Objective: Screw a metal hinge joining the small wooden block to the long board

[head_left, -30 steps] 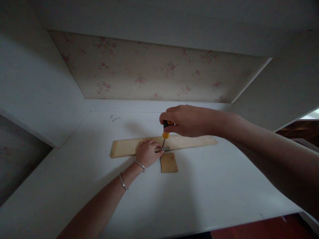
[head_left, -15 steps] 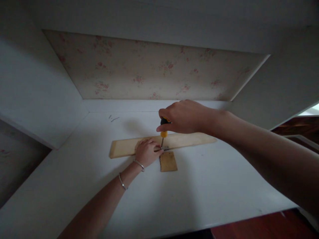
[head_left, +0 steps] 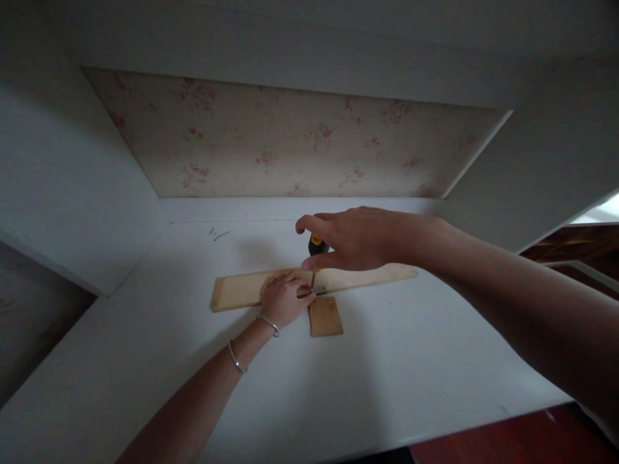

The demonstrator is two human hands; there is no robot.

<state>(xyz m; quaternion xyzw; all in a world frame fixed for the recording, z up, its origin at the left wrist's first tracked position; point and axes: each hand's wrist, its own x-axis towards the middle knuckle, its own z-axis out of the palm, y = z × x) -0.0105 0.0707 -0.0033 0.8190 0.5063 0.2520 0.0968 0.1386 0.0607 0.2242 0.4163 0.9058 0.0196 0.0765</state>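
Right hand (head_left: 358,238): grip loosely curled round screwdriver (head_left: 316,247), forefinger raised, thumb low on the handle. Shaft points down to a small metal plate (head_left: 320,290) at the near edge of the long board (head_left: 236,293), on the white desk (head_left: 416,361). Left hand (head_left: 284,300) rests on the board, fingertips by the plate; whether its grip pinches anything, cannot tell. Wooden square (head_left: 326,317) just beside.

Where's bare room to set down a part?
The white surface is mostly bare between the small wood piece and right forearm, and below that piece toward the near edge. Crowded: the metal bracket, where left hand, screwdriver and long board meet; slim pieces lie behind the board's left half.
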